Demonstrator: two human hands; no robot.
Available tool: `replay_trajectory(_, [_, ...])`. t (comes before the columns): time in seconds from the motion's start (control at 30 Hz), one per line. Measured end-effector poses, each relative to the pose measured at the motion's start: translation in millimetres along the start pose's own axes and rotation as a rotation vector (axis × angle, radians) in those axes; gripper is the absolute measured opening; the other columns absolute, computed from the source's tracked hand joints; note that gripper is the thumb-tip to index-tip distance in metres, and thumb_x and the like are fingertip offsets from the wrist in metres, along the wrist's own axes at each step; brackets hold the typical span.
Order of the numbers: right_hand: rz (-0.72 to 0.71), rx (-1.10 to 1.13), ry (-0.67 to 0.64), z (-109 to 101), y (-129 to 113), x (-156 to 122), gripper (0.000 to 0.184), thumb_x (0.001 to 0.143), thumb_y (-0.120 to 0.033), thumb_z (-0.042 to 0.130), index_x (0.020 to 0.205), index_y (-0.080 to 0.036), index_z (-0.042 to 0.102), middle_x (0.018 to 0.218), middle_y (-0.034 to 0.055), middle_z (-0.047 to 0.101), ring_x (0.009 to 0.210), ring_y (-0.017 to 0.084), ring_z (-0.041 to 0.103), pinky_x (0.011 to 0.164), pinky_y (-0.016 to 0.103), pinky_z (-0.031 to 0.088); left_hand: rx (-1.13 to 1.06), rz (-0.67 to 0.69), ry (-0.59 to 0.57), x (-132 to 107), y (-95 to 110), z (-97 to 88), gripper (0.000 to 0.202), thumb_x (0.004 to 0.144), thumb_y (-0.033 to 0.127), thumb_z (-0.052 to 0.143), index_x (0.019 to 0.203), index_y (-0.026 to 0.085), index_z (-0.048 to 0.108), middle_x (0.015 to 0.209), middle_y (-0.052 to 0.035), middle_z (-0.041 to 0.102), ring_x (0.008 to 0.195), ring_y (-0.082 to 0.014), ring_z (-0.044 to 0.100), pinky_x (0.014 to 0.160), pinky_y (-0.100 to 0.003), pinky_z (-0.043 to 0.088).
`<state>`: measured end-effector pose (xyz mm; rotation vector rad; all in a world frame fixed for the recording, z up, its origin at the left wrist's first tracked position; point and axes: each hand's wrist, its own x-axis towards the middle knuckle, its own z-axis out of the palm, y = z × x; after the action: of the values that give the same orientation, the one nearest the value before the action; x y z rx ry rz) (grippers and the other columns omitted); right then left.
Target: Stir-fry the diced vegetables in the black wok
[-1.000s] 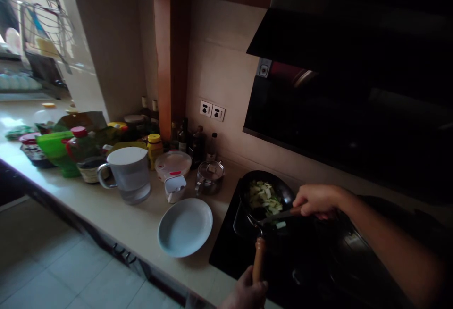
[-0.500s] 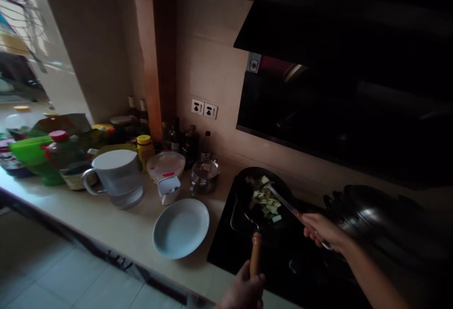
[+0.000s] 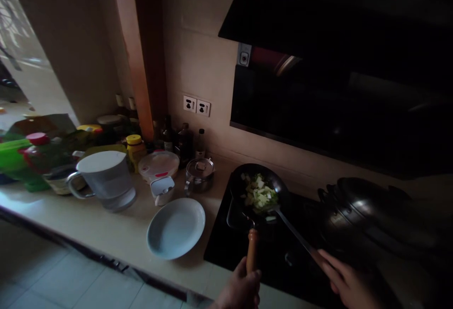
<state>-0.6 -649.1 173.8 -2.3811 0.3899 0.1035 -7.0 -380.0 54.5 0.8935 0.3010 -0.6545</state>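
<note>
My left hand (image 3: 242, 284) is wrapped round the wooden handle of a dark wok (image 3: 279, 182), which sits on the black stove. Chopped pale-green vegetables (image 3: 260, 191) lie heaped in the wok. My right hand (image 3: 341, 278) grips the brown handle of a metal spatula (image 3: 295, 231). The spatula's blade touches the near right edge of the vegetables. To the left of the wok, a white plate (image 3: 176, 229) rests on the counter with nothing on it.
A small white seasoning box (image 3: 162, 191), a lidded steel pot (image 3: 199, 176) and a water pitcher (image 3: 106, 181) stand left of the stove. Several bottles line the wall. A large dark pot (image 3: 357, 210) occupies the right. The range hood (image 3: 283, 21) overhangs the stove.
My right hand has drawn the spatula down and toward me, from the far side of the vegetables to their near right edge. The left hand keeps its hold. The view has shifted slightly right.
</note>
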Motion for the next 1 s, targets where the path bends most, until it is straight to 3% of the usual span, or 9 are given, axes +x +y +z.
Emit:
replay_trajectory(0.17, [0.081,0.241,-0.058,47.4,-45.0,42.7,0.079,0.070,-0.059,0.047,0.132,-0.011,0.051,0.053,-0.0033,0.049,0.041,0.011,0.038,0.039,0.024,0.025,-0.026,0.034,0.004,8.5,-7.3,-5.3,0.104,0.054,0.059,0.075,0.129,0.011,0.020,0.051,0.0098,0.049,0.038,-0.0111,0.047,0.039,-0.022,0.031])
replay_trajectory(0.33, [0.161,0.366,-0.019,79.7,-64.3,56.6,0.069,0.079,-0.045,0.047,0.138,-0.009,0.043,0.050,-0.0056,0.044,0.039,0.009,0.036,0.036,0.020,0.023,0.023,0.037,0.018,9.0,-5.1,-3.6,0.106,0.055,0.059,0.074,0.129,0.008,0.019,0.048,0.0102,0.048,0.035,-0.0122,0.045,0.037,-0.022,0.027])
replay_trajectory(0.43, [0.216,0.376,-0.070,82.4,-56.0,32.1,0.069,0.078,-0.047,0.049,0.137,-0.010,0.045,0.050,-0.0057,0.044,0.037,0.008,0.033,0.035,0.019,0.021,-0.011,0.029,0.003,10.8,-8.2,-6.8,0.114,0.054,0.057,0.077,0.134,0.007,0.014,0.050,0.0094,0.049,0.038,-0.0142,0.049,0.040,-0.024,0.031])
replay_trajectory(0.57, [0.260,0.412,-0.118,65.5,-30.6,-15.7,0.074,0.071,-0.062,0.058,0.132,-0.020,0.053,0.058,-0.0018,0.053,0.043,0.008,0.042,0.038,0.017,0.025,-0.092,-0.002,0.016,11.5,-13.2,-14.3,0.128,0.053,0.055,0.081,0.140,0.009,-0.001,0.056,0.0069,0.055,0.046,-0.0173,0.057,0.048,-0.028,0.042])
replay_trajectory(0.63, [0.288,0.410,-0.143,61.0,-22.4,-26.8,0.073,0.070,-0.065,0.058,0.127,-0.020,0.057,0.058,-0.0012,0.054,0.045,0.008,0.043,0.040,0.017,0.027,-0.100,-0.003,-0.012,8.6,-11.9,-15.6,0.125,0.052,0.055,0.083,0.139,0.010,0.005,0.056,0.0064,0.057,0.048,-0.0160,0.056,0.049,-0.028,0.042])
replay_trajectory(0.77, [0.262,0.444,-0.134,75.7,-31.7,-5.0,0.082,0.067,-0.064,0.058,0.132,-0.014,0.051,0.054,-0.0041,0.049,0.039,0.007,0.037,0.038,0.019,0.020,-0.061,0.035,-0.075,2.3,-6.5,-12.7,0.109,0.051,0.053,0.084,0.132,0.011,0.023,0.055,0.0077,0.054,0.044,-0.0115,0.050,0.044,-0.024,0.037])
replay_trajectory(0.9, [0.157,0.476,-0.038,103.3,-63.4,34.7,0.077,0.075,-0.055,0.050,0.136,-0.009,0.044,0.052,-0.0062,0.045,0.039,0.008,0.036,0.037,0.019,0.022,-0.037,0.017,-0.012,3.4,-8.6,-10.5,0.118,0.049,0.057,0.082,0.134,0.008,0.017,0.054,0.0087,0.052,0.042,-0.0122,0.050,0.042,-0.023,0.034])
replay_trajectory(1.0, [0.163,0.471,-0.038,115.0,-74.3,39.6,0.070,0.079,-0.051,0.049,0.136,-0.011,0.044,0.050,-0.0072,0.043,0.038,0.008,0.034,0.035,0.018,0.022,-0.029,0.011,0.003,4.0,-11.1,-12.4,0.128,0.048,0.059,0.083,0.138,0.006,0.008,0.051,0.0095,0.051,0.042,-0.0142,0.052,0.044,-0.024,0.037])
